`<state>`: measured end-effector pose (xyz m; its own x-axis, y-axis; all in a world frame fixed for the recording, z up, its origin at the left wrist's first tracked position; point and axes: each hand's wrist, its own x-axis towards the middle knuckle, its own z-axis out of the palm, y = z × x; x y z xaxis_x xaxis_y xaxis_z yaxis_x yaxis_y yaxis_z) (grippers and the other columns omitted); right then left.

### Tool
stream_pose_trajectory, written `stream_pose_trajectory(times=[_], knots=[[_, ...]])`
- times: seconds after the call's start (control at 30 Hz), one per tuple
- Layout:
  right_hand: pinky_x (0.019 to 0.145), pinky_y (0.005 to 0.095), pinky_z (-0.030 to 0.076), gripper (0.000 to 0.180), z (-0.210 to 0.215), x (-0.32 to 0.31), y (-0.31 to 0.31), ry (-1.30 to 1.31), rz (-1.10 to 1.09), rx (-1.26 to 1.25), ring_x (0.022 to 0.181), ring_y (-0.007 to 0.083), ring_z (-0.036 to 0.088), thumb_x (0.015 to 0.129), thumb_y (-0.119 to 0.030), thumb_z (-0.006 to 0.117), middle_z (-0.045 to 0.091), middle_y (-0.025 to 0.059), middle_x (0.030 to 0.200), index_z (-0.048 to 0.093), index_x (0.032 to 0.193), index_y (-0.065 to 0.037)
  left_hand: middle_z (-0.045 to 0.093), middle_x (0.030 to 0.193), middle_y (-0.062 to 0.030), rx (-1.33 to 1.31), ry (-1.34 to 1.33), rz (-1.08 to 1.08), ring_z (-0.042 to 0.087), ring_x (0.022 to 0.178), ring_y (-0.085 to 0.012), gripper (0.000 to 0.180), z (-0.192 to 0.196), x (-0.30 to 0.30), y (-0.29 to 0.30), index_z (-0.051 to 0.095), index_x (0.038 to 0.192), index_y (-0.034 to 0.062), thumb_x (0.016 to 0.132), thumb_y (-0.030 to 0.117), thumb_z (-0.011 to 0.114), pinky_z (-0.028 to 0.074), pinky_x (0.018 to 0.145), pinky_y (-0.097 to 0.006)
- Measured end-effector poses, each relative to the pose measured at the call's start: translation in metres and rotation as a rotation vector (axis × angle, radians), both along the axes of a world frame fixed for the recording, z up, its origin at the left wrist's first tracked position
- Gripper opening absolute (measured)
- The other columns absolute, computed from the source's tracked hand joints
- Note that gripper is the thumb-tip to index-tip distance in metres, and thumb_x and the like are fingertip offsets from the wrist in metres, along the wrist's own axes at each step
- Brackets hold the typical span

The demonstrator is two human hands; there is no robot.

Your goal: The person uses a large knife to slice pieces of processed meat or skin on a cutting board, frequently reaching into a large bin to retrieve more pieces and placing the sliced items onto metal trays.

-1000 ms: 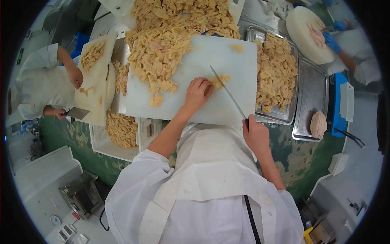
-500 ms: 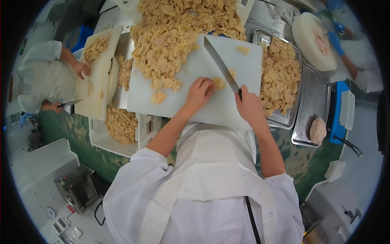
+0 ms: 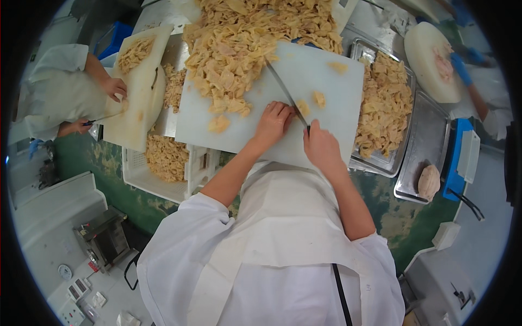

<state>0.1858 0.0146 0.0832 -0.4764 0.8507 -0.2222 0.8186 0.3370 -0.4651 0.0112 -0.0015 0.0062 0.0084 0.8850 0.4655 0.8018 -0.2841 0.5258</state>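
My right hand grips the dark handle of a long knife. Its blade slants up and left across the white cutting board. Left of the blade, my left hand presses curled fingers to the board; whatever lies beneath them is hidden. Against the blade's right side lies a small pale-yellow piece of what looks like raw chicken skin. A second cut piece sits just right of it. Another loose piece rests left of my hands, below a large heap of similar pieces.
Right of the board, a metal tray bears more pieces; another tray holds a pale rounded lump. A white crate stands lower left. At left, a co-worker's hand works at another board; gloved hands show far right.
The knife and my right hand have moved left, with the blade now close to my left fingers. A cut piece now lies apart on the right. The whole view has shifted slightly.
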Motion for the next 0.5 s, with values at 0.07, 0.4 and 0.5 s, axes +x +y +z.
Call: stream_pose_trajectory(times=[0.07, 0.4, 0.5], knots=[[0.058, 0.0543, 0.05, 0.02, -0.008, -0.004, 0.02, 0.029, -0.003, -0.02, 0.064, 0.0456, 0.062, 0.095, -0.02, 0.054, 0.062, 0.0242, 0.066, 0.047, 0.096, -0.001, 0.06, 0.088, -0.0087, -0.002, 0.035, -0.008, 0.058, 0.085, -0.0286, 0.015, -0.011, 0.0, -0.003, 0.063, 0.092, 0.0061, 0.078, 0.005, 0.069, 0.048, 0.076, -0.039], [0.062, 0.0556, 0.046, 0.026, 0.015, 0.031, -0.049, 0.061, -0.054, -0.197, 0.068, 0.0479, 0.061, 0.096, -0.025, 0.054, 0.062, 0.0266, 0.068, 0.048, 0.096, 0.0, 0.068, 0.09, -0.0057, -0.034, 0.226, 0.527, 0.064, 0.087, -0.0249, 0.025, 0.05, -0.138, 0.004, 0.068, 0.098, 0.0089, 0.078, 0.021, 0.075, 0.045, 0.084, -0.043], [0.063, 0.0554, 0.046, 0.027, 0.002, 0.05, -0.05, 0.094, -0.173, -0.205, 0.07, 0.0484, 0.061, 0.096, -0.026, 0.054, 0.063, 0.027, 0.071, 0.049, 0.096, 0.001, 0.069, 0.09, -0.0076, -0.321, 0.105, 0.502, 0.066, 0.084, -0.0253, 0.024, 0.052, -0.153, 0.007, 0.069, 0.098, 0.0077, 0.079, 0.022, 0.072, 0.048, 0.079, -0.039]])
